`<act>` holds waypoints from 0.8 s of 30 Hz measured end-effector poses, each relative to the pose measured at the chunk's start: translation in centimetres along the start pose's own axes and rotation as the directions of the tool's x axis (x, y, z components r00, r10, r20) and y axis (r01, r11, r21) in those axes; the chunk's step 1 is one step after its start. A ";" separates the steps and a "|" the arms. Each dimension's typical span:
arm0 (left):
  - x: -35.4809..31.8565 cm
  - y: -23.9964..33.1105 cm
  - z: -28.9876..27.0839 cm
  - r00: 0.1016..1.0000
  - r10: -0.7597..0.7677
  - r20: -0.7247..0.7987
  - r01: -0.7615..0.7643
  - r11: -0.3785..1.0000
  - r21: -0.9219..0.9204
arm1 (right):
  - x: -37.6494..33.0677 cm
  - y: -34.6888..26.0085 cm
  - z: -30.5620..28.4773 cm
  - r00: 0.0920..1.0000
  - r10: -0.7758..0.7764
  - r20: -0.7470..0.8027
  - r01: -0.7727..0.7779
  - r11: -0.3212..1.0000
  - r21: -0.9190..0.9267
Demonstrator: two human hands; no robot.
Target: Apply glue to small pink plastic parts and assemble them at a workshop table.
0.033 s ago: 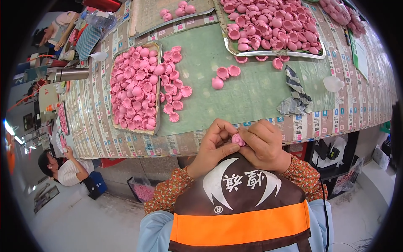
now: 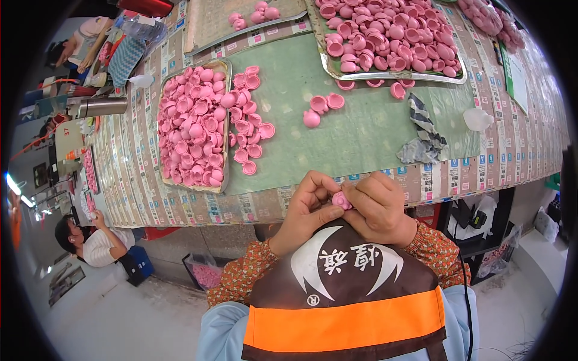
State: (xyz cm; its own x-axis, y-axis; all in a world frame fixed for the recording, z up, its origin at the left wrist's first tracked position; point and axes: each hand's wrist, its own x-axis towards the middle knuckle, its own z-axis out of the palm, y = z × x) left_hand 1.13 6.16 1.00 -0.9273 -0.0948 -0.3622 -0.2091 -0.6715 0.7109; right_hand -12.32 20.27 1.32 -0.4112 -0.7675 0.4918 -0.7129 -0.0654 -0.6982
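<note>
Close to my apron, just off the table's near edge, both hands meet around a small pink moulded piece (image 2: 342, 200). It is rounded, with raised details on its surface. My left hand (image 2: 313, 207) pinches it from the left between thumb and fingers. From the right, my right hand (image 2: 378, 206) grips it with bent fingers that cover part of it. Beyond my hands, two hollow pink cups and a pink ball-shaped piece (image 2: 311, 119) lie together on the green mat (image 2: 283, 147).
A tray (image 2: 226, 174) heaped with pink pieces stands left, with loose ones beside it. Another full metal tray (image 2: 421, 76) is at the back right. A crumpled striped cloth (image 2: 424, 135) and white squeeze bottle (image 2: 478, 120) lie right. Another person (image 2: 99, 243) sits far left.
</note>
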 end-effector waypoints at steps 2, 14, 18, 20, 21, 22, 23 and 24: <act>-0.1 -0.5 0.1 1.000 0.014 -0.014 -0.015 0.998 -0.066 | -0.2 0.0 -0.1 0.998 -0.055 0.004 0.055 0.998 -0.014; -0.1 -1.2 -0.3 0.999 0.022 -0.026 -0.024 0.993 -0.116 | -0.2 0.2 0.4 0.993 -0.110 -0.048 0.110 0.994 0.010; 0.0 -1.4 -0.3 0.999 0.030 -0.014 -0.032 0.989 -0.147 | -0.2 0.2 0.4 0.993 -0.108 -0.044 0.108 0.994 0.007; 0.1 -1.4 -0.3 1.000 0.027 -0.014 -0.029 0.986 -0.162 | -0.2 0.2 0.3 0.993 -0.108 -0.038 0.108 0.994 -0.005; 0.1 -1.4 -0.2 1.000 0.026 -0.014 -0.028 0.986 -0.162 | -0.3 0.2 0.3 0.994 -0.107 -0.038 0.107 0.994 -0.005; 0.1 -1.4 -0.2 1.000 0.026 -0.016 -0.028 0.986 -0.167 | -0.3 0.2 0.4 0.993 -0.105 -0.045 0.105 0.994 -0.002; 0.1 -1.4 -0.1 1.000 0.025 -0.018 -0.028 0.985 -0.171 | -0.3 0.2 0.4 0.993 -0.103 -0.052 0.104 0.995 0.001; 0.1 -1.4 -0.2 1.000 0.026 -0.018 -0.028 0.985 -0.170 | -0.3 0.2 0.4 0.993 -0.104 -0.053 0.104 0.995 0.001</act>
State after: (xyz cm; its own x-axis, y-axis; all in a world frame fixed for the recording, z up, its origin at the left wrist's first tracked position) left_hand 1.42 6.97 -0.13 -0.9266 -0.1253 -0.3546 -0.1267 -0.7838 0.6079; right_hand -12.12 20.20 0.85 -0.3644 -0.7219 0.5883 -0.7510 -0.1457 -0.6440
